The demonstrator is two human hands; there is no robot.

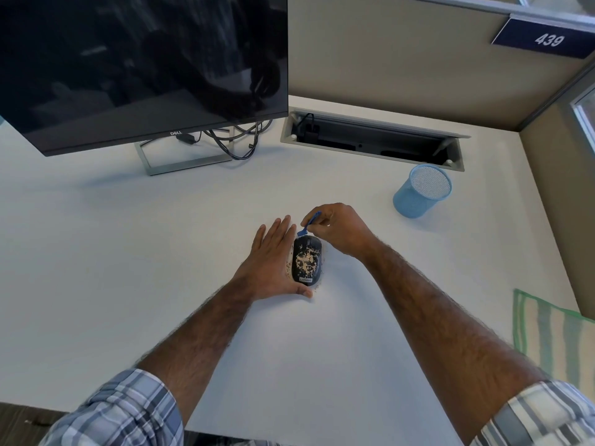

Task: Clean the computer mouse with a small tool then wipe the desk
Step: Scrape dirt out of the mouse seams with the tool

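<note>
Your left hand (273, 252) lies flat, fingers straight, against the left side of the black computer mouse (309, 244) at mid white bench (161, 252), likely bracing it against sliding. Your right hand (338, 233) pinches the small blue plastic brush (309, 224), bristles at the mouse's far end, just beyond the pale crumbs (306, 261) on its back. You have one mouse, one brush, one green-striped cloth (553, 329) waiting at the bench's right edge, and one blue mesh cup (421, 191).

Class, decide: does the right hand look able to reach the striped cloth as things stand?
Probably yes: only bare desk lies between right hand and striped cloth, though it holds the blue brush.
</note>
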